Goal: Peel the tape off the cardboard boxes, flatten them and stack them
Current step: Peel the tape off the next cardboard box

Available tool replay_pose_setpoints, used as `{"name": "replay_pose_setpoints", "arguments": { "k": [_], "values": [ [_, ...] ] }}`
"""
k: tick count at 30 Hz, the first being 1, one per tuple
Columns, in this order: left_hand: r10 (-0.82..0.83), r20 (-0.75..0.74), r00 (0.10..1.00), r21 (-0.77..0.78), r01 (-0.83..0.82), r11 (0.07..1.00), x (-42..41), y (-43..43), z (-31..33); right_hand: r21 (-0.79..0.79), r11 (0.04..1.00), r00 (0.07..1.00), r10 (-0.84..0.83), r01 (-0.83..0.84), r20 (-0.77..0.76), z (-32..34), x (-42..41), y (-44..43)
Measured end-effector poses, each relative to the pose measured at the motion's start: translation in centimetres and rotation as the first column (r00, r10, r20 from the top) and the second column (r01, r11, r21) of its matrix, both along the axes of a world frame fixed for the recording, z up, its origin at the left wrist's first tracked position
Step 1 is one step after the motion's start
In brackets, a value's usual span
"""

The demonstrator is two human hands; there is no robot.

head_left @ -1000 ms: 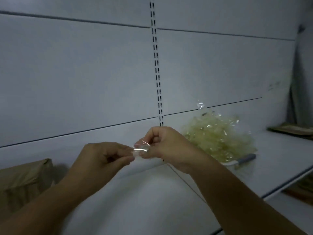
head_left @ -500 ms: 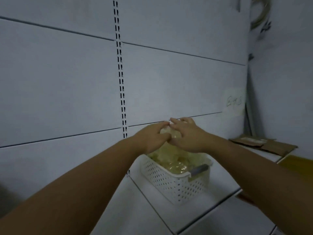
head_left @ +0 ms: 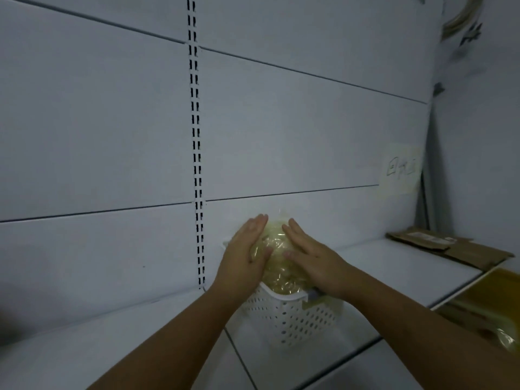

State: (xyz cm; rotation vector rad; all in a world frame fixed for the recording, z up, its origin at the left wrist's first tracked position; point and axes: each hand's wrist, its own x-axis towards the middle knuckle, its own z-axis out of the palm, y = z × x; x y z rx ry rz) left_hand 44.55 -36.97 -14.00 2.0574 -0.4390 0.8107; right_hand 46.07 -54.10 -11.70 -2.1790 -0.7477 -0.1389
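Observation:
A heap of crumpled clear yellowish tape (head_left: 277,260) fills a white perforated basket (head_left: 284,313) on the white shelf. My left hand (head_left: 243,257) presses flat on the heap's left side with straight fingers. My right hand (head_left: 311,258) presses on its right side, fingers straight too. Flattened brown cardboard boxes (head_left: 447,247) lie stacked at the far right of the shelf by the wall.
The white shelf (head_left: 112,342) runs left to right against a panelled back wall with a slotted upright (head_left: 197,164). A paper note (head_left: 401,167) is stuck on the wall at right. More yellow-brown cardboard (head_left: 484,302) sits below the shelf edge at right.
A second ago both hands pinched a small piece of tape. They then carried it to the basket, and now both palms press flat on the tape heap.

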Motion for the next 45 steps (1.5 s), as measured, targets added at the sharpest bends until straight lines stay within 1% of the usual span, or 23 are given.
{"name": "replay_pose_setpoints", "arguments": {
  "k": [2, 3, 7, 10, 12, 14, 17, 19, 22, 24, 26, 28, 29, 30, 31, 32, 33, 34, 36, 38, 41, 43, 45],
  "values": [
    [0.059, 0.083, 0.995, 0.059, -0.064, 0.996, 0.3, 0.2, 0.1, 0.242, 0.97, 0.999, 0.028, -0.019, -0.036, 0.1, -0.5, 0.1],
    [0.054, 0.071, 0.996, 0.055, -0.058, 0.997, 0.3, 0.2, 0.2, 0.275, 0.961, 0.999, 0.018, -0.01, -0.028, 0.1, -0.7, 0.1],
    [0.068, -0.062, 0.996, 0.086, -0.063, 0.994, 0.0, 0.1, 0.3, 0.191, 0.968, 0.976, -0.186, 0.163, 0.113, -0.4, -0.4, 0.2],
    [0.187, 0.031, 0.982, 0.321, -0.187, 0.928, -0.3, 0.4, 1.1, 0.177, 0.961, 0.944, -0.249, 0.213, 0.215, -0.5, -0.4, 0.1],
    [0.214, 0.032, 0.976, 0.377, -0.211, 0.902, -0.7, 0.5, 2.0, 0.129, 0.968, 0.932, -0.243, 0.216, 0.27, -0.6, -0.9, 0.0],
    [0.2, -0.1, 0.975, 0.33, -0.157, 0.931, -1.0, 0.7, 3.0, -0.022, 0.96, 0.884, -0.249, 0.28, 0.395, -0.7, -1.3, 0.1],
    [0.177, -0.282, 0.943, 0.246, -0.108, 0.963, -1.6, 1.4, 4.3, -0.272, 0.844, 0.765, -0.223, 0.461, 0.605, -0.5, -1.5, 0.4],
    [0.114, -0.336, 0.935, 0.153, -0.065, 0.986, -2.0, 1.8, 5.0, -0.343, 0.8, 0.768, -0.214, 0.493, 0.604, 0.0, -1.8, 0.6],
    [-0.007, -0.382, 0.924, -0.005, 0.005, 1.0, -2.8, 2.4, 5.5, -0.391, 0.786, 0.824, -0.248, 0.479, 0.51, 0.4, -2.2, 0.5],
    [-0.007, -0.395, 0.919, -0.019, 0.0, 1.0, -3.2, 3.4, 5.6, -0.313, 0.873, 0.898, -0.258, 0.375, 0.357, 0.8, -2.3, 0.2],
    [0.124, -0.361, 0.924, 0.152, -0.073, 0.986, -3.5, 4.5, 5.7, -0.034, 0.965, 0.958, -0.254, 0.261, 0.133, 1.6, -2.6, 0.1],
    [0.253, -0.295, 0.921, 0.358, -0.14, 0.923, -3.9, 5.8, 5.9, 0.312, 0.913, 0.96, -0.281, 0.263, 0.012, 2.7, -3.0, 0.0],
    [0.295, -0.266, 0.918, 0.443, -0.155, 0.883, -4.1, 6.4, 6.2, 0.399, 0.862, 0.932, -0.36, 0.312, 0.05, 3.2, -3.3, -0.2],
    [0.329, -0.243, 0.913, 0.522, -0.163, 0.837, -4.2, 7.1, 6.5, 0.405, 0.835, 0.868, -0.468, 0.373, 0.164, 3.7, -3.5, -0.3],
    [0.363, -0.225, 0.905, 0.593, -0.168, 0.788, -4.3, 7.9, 7.1, 0.342, 0.836, 0.783, -0.533, 0.429, 0.319, 4.2, -3.8, -0.2],
    [0.397, -0.213, 0.893, 0.653, -0.173, 0.737, -4.4, 8.8, 7.8, 0.216, 0.861, 0.728, -0.506, 0.461, 0.463, 4.6, -4.2, 0.3],
    [0.436, -0.203, 0.877, 0.705, -0.179, 0.687, -4.6, 9.9, 8.6, 0.053, 0.892, 0.734, -0.403, 0.45, 0.546, 5.0, -4.7, 1.2],
    [0.48, -0.193, 0.856, 0.749, -0.188, 0.636, -4.8, 11.0, 9.4, -0.118, 0.91, 0.785, -0.27, 0.397, 0.558, 5.3, -5.3, 2.5],
    [0.57, -0.166, 0.805, 0.815, -0.214, 0.539, -5.5, 13.4, 10.9, -0.398, 0.888, 0.882, -0.02, 0.232, 0.471, 5.4, -6.6, 6.4],
    [0.621, -0.177, 0.763, 0.833, -0.219, 0.507, -6.9, 15.9, 12.0, -0.557, 0.826, 0.912, 0.157, 0.089, 0.378, 5.0, -8.0, 10.7],
    [0.602, -0.249, 0.759, 0.739, -0.253, 0.625, -10.7, 20.3, 12.5, -0.628, 0.777, 0.916, 0.278, -0.038, 0.289, 3.8, -9.6, 16.3],
    [0.62, -0.196, 0.76, 0.625, -0.39, 0.676, -14.3, 24.2, 12.3, -0.61, 0.787, 0.9, 0.326, -0.088, 0.291, 3.0, -10.4, 19.8],
    [0.693, -0.105, 0.713, 0.498, -0.565, 0.657, -18.5, 27.7, 11.5, -0.535, 0.83, 0.888, 0.357, -0.16, 0.288, 2.6, -11.3, 23.4]
  ]
}}
